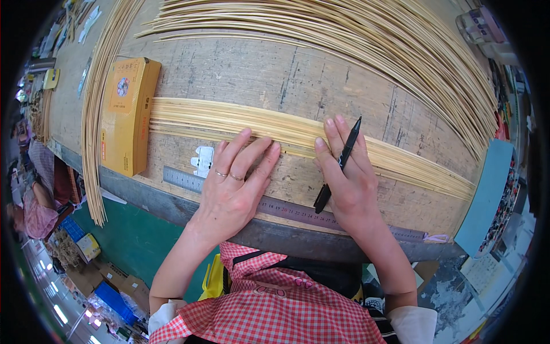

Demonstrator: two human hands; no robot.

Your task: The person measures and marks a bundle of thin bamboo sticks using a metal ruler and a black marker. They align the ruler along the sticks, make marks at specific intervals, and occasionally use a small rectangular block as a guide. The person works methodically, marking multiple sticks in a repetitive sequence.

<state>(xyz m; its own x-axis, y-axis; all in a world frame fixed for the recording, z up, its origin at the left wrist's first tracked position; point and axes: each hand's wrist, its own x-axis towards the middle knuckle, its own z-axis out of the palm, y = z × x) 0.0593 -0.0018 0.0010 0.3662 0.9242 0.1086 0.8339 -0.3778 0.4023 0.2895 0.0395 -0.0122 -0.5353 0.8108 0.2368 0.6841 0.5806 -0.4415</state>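
Note:
A flat row of thin bamboo strips (212, 116) lies side by side across the wooden table, its left ends against a yellow-orange box (121, 129). My left hand (230, 186), a ring on two fingers, rests its outstretched fingertips on the near edge of the strips. Further right, my right hand (356, 186) holds a black marker pen (350, 140) slantwise between thumb and fingers, while its fingertips touch the strips. Along the table's front edge runs a metal ruler (295, 213), partly covered by my left hand. A small white notched piece (202, 161) sits beside that hand.
Long bamboo sticks (355, 26) spread across the far side, and another bundle (100, 103) lies left of the box, overhanging the table edge. A blue-green panel (487, 198) stands at the right end. A clear jar (480, 26) is at the far right.

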